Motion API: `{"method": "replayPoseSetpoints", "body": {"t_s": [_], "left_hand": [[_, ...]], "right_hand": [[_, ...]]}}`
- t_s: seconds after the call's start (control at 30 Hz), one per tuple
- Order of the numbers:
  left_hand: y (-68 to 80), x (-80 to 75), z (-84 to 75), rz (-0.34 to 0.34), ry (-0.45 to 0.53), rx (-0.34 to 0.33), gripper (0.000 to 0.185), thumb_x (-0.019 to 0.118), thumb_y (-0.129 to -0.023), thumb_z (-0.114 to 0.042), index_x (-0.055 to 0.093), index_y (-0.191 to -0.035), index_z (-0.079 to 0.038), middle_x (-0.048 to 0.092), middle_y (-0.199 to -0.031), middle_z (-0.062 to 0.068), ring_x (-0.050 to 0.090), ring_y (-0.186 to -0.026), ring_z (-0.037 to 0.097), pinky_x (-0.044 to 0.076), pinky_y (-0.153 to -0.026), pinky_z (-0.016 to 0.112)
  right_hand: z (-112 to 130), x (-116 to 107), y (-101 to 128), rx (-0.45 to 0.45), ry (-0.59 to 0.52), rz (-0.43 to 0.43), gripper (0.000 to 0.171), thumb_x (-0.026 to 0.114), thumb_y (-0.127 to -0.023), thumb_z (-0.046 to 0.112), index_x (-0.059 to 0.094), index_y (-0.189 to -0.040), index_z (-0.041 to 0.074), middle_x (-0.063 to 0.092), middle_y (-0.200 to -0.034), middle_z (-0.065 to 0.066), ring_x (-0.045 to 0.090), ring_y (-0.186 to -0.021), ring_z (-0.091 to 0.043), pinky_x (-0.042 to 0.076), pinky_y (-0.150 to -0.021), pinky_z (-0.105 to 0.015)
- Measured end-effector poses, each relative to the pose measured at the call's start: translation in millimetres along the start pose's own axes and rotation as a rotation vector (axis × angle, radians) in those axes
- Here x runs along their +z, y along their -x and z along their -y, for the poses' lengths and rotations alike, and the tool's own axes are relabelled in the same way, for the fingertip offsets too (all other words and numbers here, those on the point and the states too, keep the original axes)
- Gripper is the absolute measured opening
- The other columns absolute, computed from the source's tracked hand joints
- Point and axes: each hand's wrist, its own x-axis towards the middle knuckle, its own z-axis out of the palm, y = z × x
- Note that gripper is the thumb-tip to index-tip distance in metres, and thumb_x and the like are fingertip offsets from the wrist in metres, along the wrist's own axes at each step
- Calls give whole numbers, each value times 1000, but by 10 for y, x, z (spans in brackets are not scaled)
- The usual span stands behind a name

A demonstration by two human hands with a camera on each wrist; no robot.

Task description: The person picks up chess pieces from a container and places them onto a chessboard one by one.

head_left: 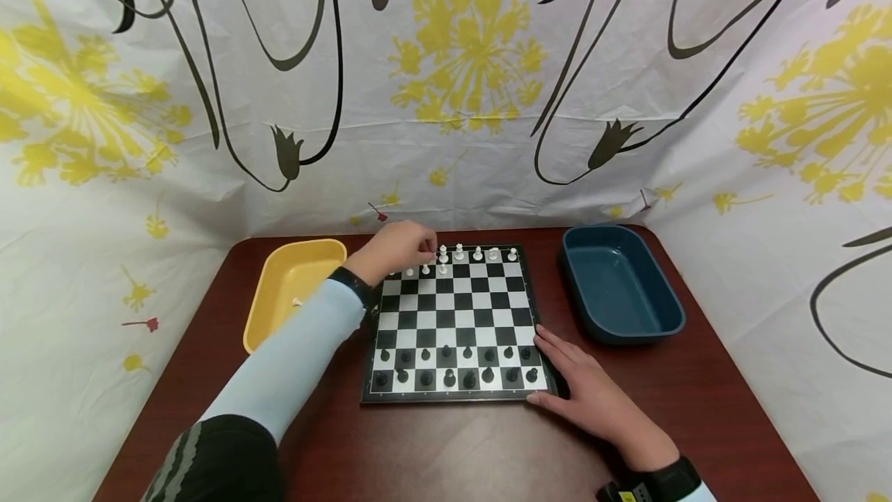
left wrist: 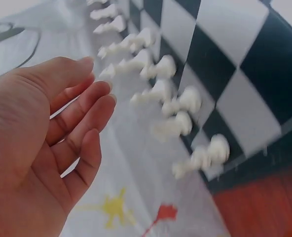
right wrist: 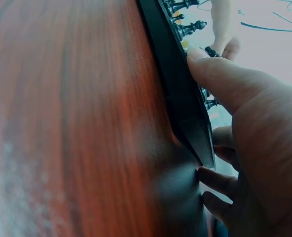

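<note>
A chessboard (head_left: 463,300) lies on the table with white chess pieces (head_left: 459,252) along its far side and two rows of black chess pieces (head_left: 449,378) along its near side. My left hand (head_left: 400,245) reaches over the far left part, fingertips close to the tall white pieces. In the left wrist view its fingers are loosely bent and nothing shows between them; several white pawns (left wrist: 185,100) stand in front of the back row. At the near right corner, my right hand (head_left: 588,390) rests against the board, thumb on the front edge, fingers along the right side.
Left of the board sits a yellow tray (head_left: 268,266), partly covered by my left arm, with a small white piece (head_left: 296,302) inside. A dark blue tray (head_left: 620,335) stands to the right. Patterned cloth (head_left: 474,192) hangs behind the brown table (head_left: 432,448).
</note>
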Motion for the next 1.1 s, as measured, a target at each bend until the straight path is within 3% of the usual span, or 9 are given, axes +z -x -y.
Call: {"method": "replayPoseSetpoints", "body": {"t_s": [0.23,0.33,0.5,0.6,0.9,1.1], "left_hand": [[570,-225,456,-112,97,-67,10,78,-106,-27,77,-108,-18,78,-104,0,73,-98,22,60,-91,46],[867,-289,673,-139,130,-138,13,77,-106,-27,78,-108,-14,78,-105,4,73,-100,26,59,-91,49],[1297,-273,981,-141,176,-267,15,77,-106,-25,77,-111,-12,77,-106,6,70,-101,29,58,-92,51],[1501,-232,1114,-130,169,-301,14,76,-107,-24,77,-111,-11,76,-104,6,69,-99,28,57,-90,51],[1906,-154,1268,-110,164,-332,12,76,-106,-20,75,-109,-9,73,-96,4,67,-89,24,55,-81,46],[2033,-46,1242,-16,155,-340,9,79,-103,-21,76,-103,-12,72,-94,1,64,-84,20,54,-79,44]], "right_hand": [[0,0,-1,1,6,-2,98,78,-94,70,44,-171,19,35,-179,2,42,-158,-34,41,-119,-66],[-7,-4,2,0,11,-3,98,78,-94,69,44,-171,19,35,-179,1,42,-158,-35,41,-119,-66],[-16,-10,12,-3,13,-8,97,79,-95,68,44,-171,18,35,-178,0,42,-157,-36,41,-119,-67],[-17,-7,11,-5,11,-7,97,78,-95,68,44,-171,18,35,-178,0,42,-157,-36,41,-119,-67],[-17,23,-12,-12,10,-1,98,76,-95,71,43,-171,19,34,-179,1,42,-158,-35,41,-119,-66],[-15,23,-24,-6,8,4,97,78,-95,69,43,-171,20,34,-179,1,41,-158,-35,40,-120,-67]]}}
